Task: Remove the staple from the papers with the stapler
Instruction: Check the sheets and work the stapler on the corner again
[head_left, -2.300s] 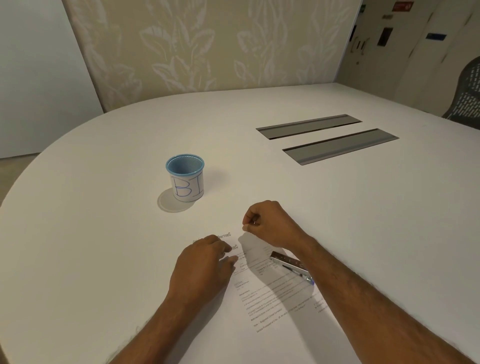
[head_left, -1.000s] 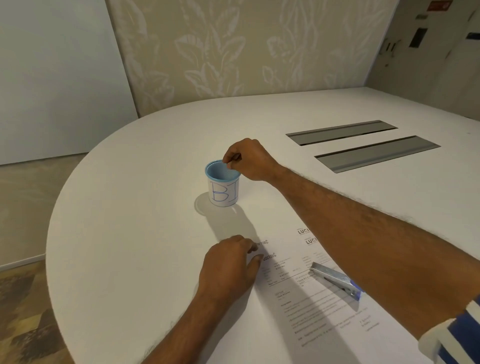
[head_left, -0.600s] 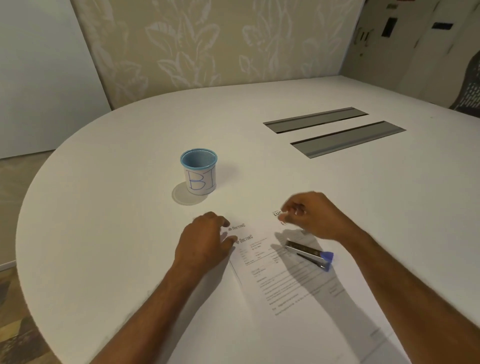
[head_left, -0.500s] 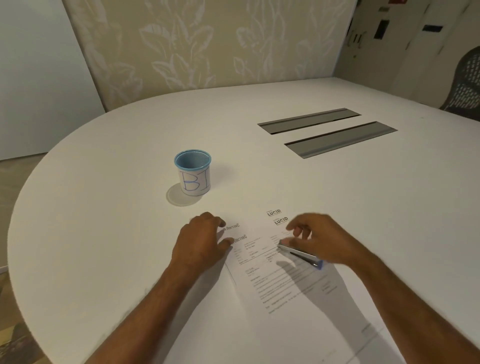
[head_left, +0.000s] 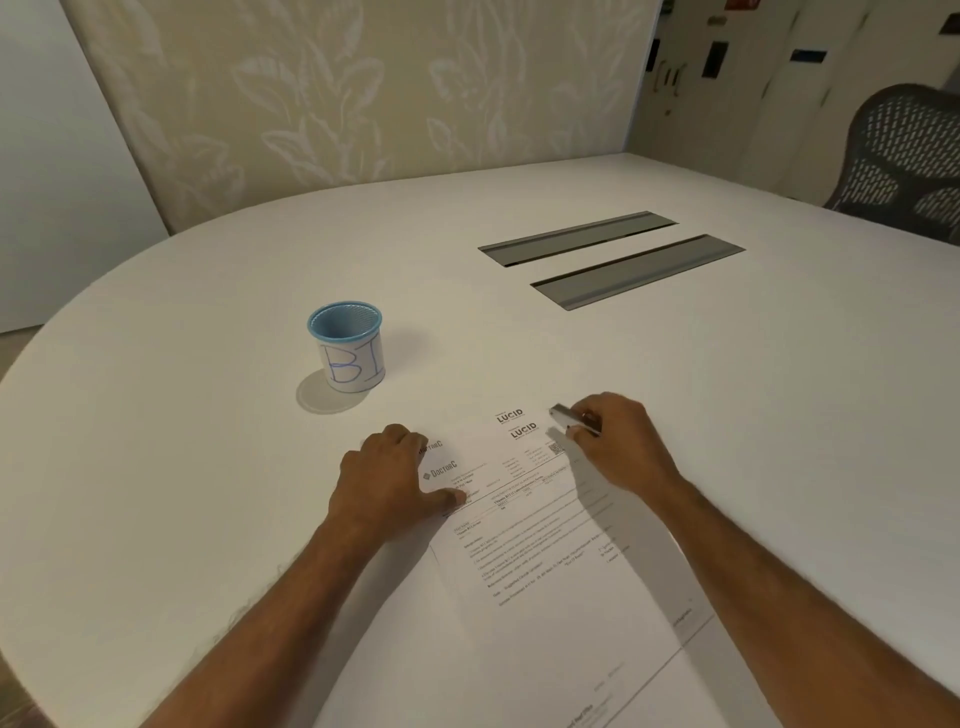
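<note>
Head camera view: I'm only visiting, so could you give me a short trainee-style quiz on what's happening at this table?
1. True or false: the stapler lies loose on the papers.
2. What is the left hand doing? A) pressing down on the papers B) lifting the blue mesh cup C) gripping the stapler
3. Fill in: the handwritten label on the blue mesh cup reads ___.
Key: 1 false, the right hand grips it. 2 A. 3 BI.
</note>
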